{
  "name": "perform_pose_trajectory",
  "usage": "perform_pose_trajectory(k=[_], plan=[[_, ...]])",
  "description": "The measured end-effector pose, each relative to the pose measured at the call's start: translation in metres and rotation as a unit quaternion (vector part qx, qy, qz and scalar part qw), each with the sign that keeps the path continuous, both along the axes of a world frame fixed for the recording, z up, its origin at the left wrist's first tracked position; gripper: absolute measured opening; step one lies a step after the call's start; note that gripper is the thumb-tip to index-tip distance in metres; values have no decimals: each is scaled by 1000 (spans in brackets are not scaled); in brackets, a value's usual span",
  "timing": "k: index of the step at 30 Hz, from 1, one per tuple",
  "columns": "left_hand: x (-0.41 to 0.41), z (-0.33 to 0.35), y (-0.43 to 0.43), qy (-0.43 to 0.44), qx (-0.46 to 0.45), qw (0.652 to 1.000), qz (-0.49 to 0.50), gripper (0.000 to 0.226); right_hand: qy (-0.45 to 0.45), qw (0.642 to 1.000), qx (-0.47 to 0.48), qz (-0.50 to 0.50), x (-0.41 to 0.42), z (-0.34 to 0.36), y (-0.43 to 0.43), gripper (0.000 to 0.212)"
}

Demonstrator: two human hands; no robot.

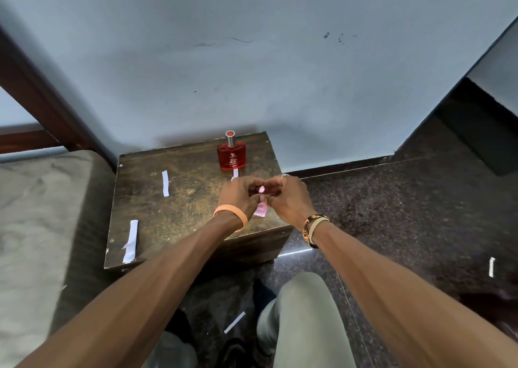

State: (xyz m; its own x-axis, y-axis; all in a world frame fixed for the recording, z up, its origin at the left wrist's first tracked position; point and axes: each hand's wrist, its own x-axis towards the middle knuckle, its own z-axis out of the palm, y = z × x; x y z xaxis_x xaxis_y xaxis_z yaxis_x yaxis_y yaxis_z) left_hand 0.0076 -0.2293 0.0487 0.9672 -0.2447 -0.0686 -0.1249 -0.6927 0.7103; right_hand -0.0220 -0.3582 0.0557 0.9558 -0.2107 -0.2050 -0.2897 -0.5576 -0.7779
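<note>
Pink bottle (260, 210) over table (182, 213): left hand (241, 196), right hand (288, 199) both pinching its top; best keeping bottle upright, easing cap (261, 189) straight.

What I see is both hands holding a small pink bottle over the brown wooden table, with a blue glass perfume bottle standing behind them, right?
Not quite: in the head view the glass perfume bottle is red, not blue. The left hand and right hand do hold the small pink bottle.
</note>
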Motion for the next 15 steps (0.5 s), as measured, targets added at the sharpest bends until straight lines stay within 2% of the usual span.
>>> perform_pose_trajectory(k=[15], plan=[[1,-21,1,3,-40,999,10,26,8,998,-55,1,2,-14,7,28]])
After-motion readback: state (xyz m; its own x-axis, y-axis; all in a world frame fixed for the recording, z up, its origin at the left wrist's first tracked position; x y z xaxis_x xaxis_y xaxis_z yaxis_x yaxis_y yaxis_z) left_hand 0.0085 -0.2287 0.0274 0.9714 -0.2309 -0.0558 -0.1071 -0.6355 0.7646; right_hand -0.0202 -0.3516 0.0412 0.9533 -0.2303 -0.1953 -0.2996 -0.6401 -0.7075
